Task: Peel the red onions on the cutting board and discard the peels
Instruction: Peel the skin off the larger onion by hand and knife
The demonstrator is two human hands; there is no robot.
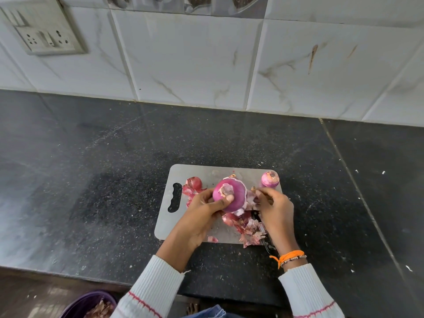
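Note:
My left hand grips a large red onion above the steel cutting board, thumb pressed near its root end. My right hand pinches a strip of peel hanging off the onion's right side. A smaller peeled onion stands at the board's far right corner. A piece of red onion with loose skin lies at the far left of the board. Torn peels are heaped on the near part of the board, under my hands.
The board lies on a black speckled counter against a white tiled wall. A knife lies partly hidden under my right wrist and the peels. A purple bowl with peels sits below the counter edge at bottom left. A socket plate is on the wall.

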